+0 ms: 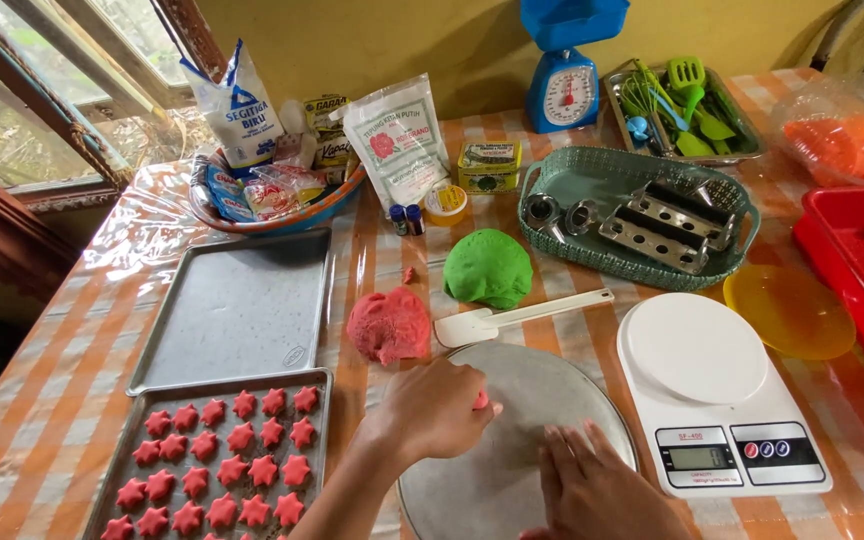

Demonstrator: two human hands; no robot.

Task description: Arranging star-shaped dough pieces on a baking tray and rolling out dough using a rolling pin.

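My left hand [432, 408] is closed around a small piece of red dough [480, 401] and rests on the left part of a round metal plate [542, 385]. My right hand [597, 490] lies flat, fingers apart, on the plate's near side and holds nothing. Just beyond my left hand sits a lump of red dough [389, 325]. A green dough ball [488, 267] lies farther back, with a white spatula [512, 317] in front of it. A baking tray [217, 385] at the near left carries several red star-shaped dough pieces [220, 462].
An empty baking tray [242, 305] lies behind the filled one. A white digital scale [717, 400] stands right of the plate, then a yellow dish [790, 312] and a red tray [857, 270]. Behind are a green basket with metal moulds [637, 215], ingredient bags [397, 135] and a blue scale [564, 90].
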